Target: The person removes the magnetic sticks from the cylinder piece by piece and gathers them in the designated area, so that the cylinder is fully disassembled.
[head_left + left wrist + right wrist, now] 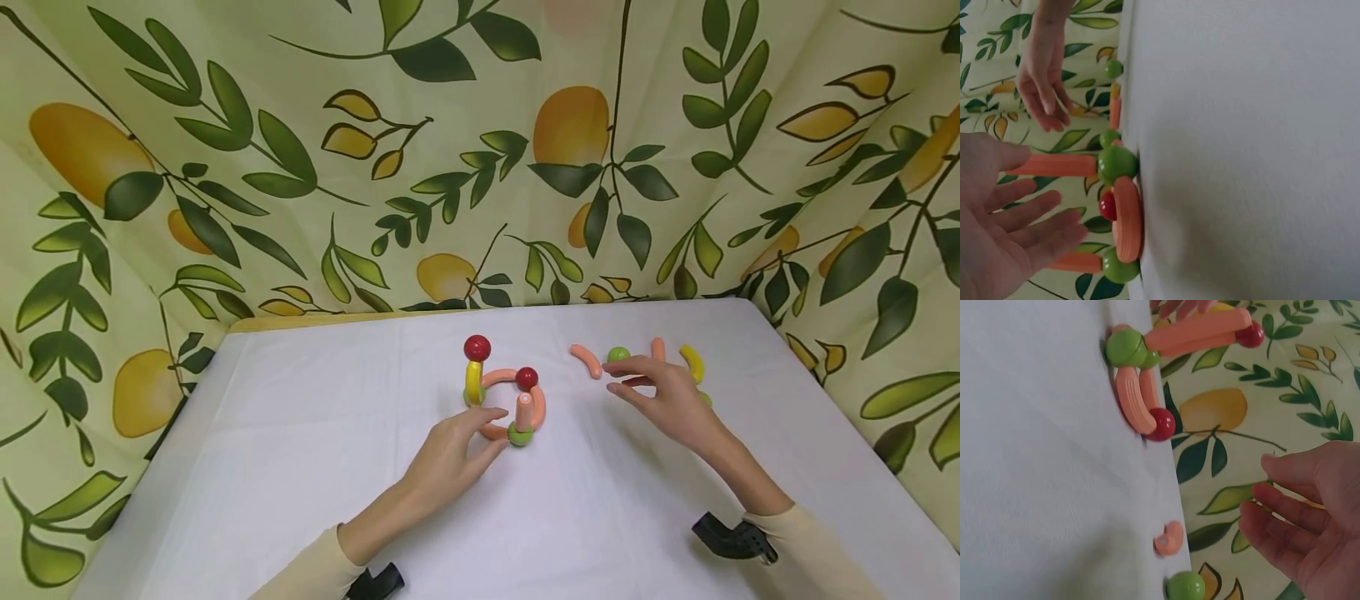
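On the white table stands a built toy ring of curved salmon sticks [537,407] joined by balls, among them a red ball [527,378] and a green ball [521,436]. From that green ball rises an upright salmon stick [524,412]. A yellow stick [474,382] topped by a red ball [477,347] stands at the ring's left. My left hand [448,460] is spread beside the front of the ring, its fingertips close to the upright stick. My right hand [670,402] hovers with loosely bent fingers, holding nothing, near a loose green ball [618,354].
Loose pieces lie on the right side: a curved salmon stick [586,361], another salmon stick [658,348], a yellow stick [692,363] and a green ball [705,399] partly behind the right hand. A leaf-and-fruit patterned curtain [450,192] hangs behind the table [300,417].
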